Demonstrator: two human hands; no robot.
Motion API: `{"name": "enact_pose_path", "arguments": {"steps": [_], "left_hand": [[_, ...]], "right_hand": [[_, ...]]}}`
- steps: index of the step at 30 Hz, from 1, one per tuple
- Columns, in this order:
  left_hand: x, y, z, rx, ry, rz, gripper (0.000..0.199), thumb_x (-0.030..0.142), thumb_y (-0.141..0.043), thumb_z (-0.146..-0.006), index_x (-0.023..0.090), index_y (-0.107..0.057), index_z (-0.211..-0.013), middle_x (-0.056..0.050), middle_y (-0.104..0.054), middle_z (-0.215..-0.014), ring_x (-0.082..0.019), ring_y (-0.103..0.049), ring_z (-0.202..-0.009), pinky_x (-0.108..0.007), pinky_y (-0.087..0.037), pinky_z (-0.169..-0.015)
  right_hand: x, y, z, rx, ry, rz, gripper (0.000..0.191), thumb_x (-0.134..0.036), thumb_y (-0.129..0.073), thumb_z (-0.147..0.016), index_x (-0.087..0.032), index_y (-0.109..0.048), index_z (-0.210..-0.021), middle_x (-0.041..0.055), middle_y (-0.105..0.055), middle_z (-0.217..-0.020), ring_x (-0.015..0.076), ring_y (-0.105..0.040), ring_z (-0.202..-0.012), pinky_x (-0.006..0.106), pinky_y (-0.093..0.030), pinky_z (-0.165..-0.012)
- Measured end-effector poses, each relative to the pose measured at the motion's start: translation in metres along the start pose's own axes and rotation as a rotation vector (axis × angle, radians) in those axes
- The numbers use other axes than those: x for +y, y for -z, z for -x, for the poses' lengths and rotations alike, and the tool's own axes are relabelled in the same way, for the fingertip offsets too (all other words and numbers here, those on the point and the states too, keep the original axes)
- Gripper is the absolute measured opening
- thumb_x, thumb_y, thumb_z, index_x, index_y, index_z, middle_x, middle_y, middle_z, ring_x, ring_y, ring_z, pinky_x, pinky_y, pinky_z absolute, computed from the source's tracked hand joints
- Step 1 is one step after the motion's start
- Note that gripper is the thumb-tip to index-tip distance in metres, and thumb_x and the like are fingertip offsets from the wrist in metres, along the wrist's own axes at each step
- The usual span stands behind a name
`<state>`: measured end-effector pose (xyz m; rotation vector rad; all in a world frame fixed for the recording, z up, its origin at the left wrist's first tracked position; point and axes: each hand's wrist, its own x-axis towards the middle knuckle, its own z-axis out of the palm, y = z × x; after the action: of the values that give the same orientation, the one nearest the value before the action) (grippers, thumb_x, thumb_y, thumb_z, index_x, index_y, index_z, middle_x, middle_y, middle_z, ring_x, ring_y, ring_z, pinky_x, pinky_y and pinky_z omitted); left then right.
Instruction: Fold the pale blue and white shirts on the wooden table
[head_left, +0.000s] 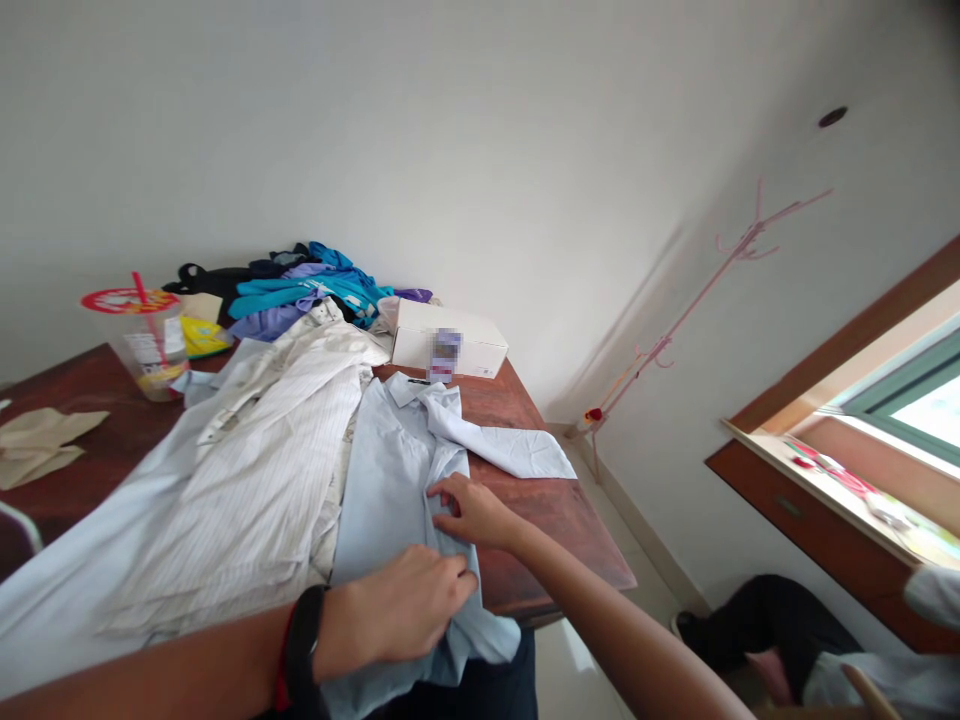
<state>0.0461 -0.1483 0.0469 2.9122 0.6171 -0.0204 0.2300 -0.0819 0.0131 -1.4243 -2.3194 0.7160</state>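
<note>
A light blue long-sleeved shirt [382, 470] lies on the wooden table in front of me, its collar toward the wall and its lower hem hanging over the near edge. One sleeve stretches out to the right across the tabletop. My left hand [405, 605], with a black band at the wrist, is closed on the shirt's right side near the hem. Farther up that same side, my right hand [476, 512] has curled fingers on a fold of the cloth. Left of this shirt lies a striped cream shirt [262, 480] on top of other pale garments.
Behind the shirts are a white box [484, 340] and a pile of coloured clothes [307, 285]. A plastic cup with a red straw [154, 350] stands at the left. A pink coat rack [697, 305] leans in the corner. Another person's dark-clothed leg [776, 620] shows at lower right.
</note>
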Motion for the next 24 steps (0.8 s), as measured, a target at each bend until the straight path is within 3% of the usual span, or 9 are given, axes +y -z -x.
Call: {"name": "enact_pose_path", "arguments": {"steps": [5, 8, 12, 14, 17, 21, 24], "left_hand": [[0.004, -0.013, 0.0, -0.028, -0.163, -0.063, 0.012, 0.017, -0.067, -0.081, 0.024, -0.068, -0.091, -0.003, -0.07, -0.086, -0.025, -0.064, -0.073, -0.037, -0.039, -0.056], [0.006, -0.018, 0.014, 0.035, -0.234, -0.065, 0.01, 0.016, -0.068, -0.081, 0.025, -0.067, -0.083, -0.003, -0.07, -0.081, -0.025, -0.062, -0.082, -0.037, -0.043, -0.067], [0.004, -0.019, 0.036, 0.207, -0.321, -0.166, 0.016, 0.02, -0.063, -0.092, 0.027, -0.067, -0.078, -0.003, -0.07, -0.079, -0.024, -0.061, -0.085, -0.039, -0.044, -0.09], [0.0, -0.023, 0.047, 0.239, -0.353, -0.217, 0.018, 0.023, -0.064, -0.093, 0.026, -0.067, -0.076, 0.0, -0.07, -0.08, -0.021, -0.06, -0.081, -0.037, -0.045, -0.089], [-0.006, -0.039, 0.062, 0.193, -0.373, -0.24, 0.02, 0.03, -0.068, -0.092, 0.026, -0.068, -0.072, 0.003, -0.071, -0.078, -0.019, -0.059, -0.076, -0.035, -0.048, -0.076], [-0.003, -0.056, 0.079, 0.131, -0.357, -0.26, 0.019, 0.034, -0.073, -0.086, 0.03, -0.072, -0.067, 0.002, -0.072, -0.076, -0.023, -0.065, -0.086, -0.043, -0.046, -0.101], [0.005, -0.04, 0.086, 0.071, -0.342, -0.165, 0.013, 0.027, -0.075, -0.083, 0.03, -0.074, -0.071, 0.0, -0.073, -0.073, -0.023, -0.067, -0.085, -0.044, -0.04, -0.111]], "right_hand": [[0.004, 0.002, -0.003, -0.042, -0.009, -0.056, 0.041, -0.024, -0.079, -0.077, -0.022, -0.068, -0.116, 0.0008, -0.062, -0.094, 0.0155, -0.059, -0.082, 0.027, -0.046, -0.077], [0.008, 0.001, -0.003, -0.037, 0.01, -0.069, 0.041, -0.026, -0.08, -0.078, -0.022, -0.067, -0.117, 0.0006, -0.062, -0.094, 0.0152, -0.059, -0.081, 0.026, -0.046, -0.077], [0.012, -0.002, -0.005, -0.035, 0.031, -0.073, 0.041, -0.028, -0.079, -0.079, -0.022, -0.066, -0.118, 0.0006, -0.062, -0.095, 0.015, -0.059, -0.081, 0.027, -0.046, -0.077], [0.014, -0.003, -0.005, -0.038, 0.035, -0.068, 0.041, -0.029, -0.079, -0.08, -0.023, -0.066, -0.118, 0.0004, -0.061, -0.095, 0.0149, -0.059, -0.08, 0.027, -0.045, -0.077], [0.014, -0.002, -0.005, -0.04, 0.032, -0.062, 0.041, -0.029, -0.079, -0.08, -0.023, -0.066, -0.118, -0.0001, -0.061, -0.094, 0.0148, -0.059, -0.08, 0.027, -0.045, -0.077], [0.012, -0.001, -0.005, -0.049, 0.023, -0.065, 0.041, -0.028, -0.079, -0.079, -0.023, -0.066, -0.118, 0.0002, -0.061, -0.095, 0.0147, -0.059, -0.081, 0.026, -0.045, -0.077], [0.011, -0.001, -0.004, -0.042, 0.025, -0.072, 0.041, -0.027, -0.079, -0.079, -0.022, -0.067, -0.118, 0.0007, -0.061, -0.095, 0.0148, -0.059, -0.081, 0.026, -0.045, -0.076]]}}
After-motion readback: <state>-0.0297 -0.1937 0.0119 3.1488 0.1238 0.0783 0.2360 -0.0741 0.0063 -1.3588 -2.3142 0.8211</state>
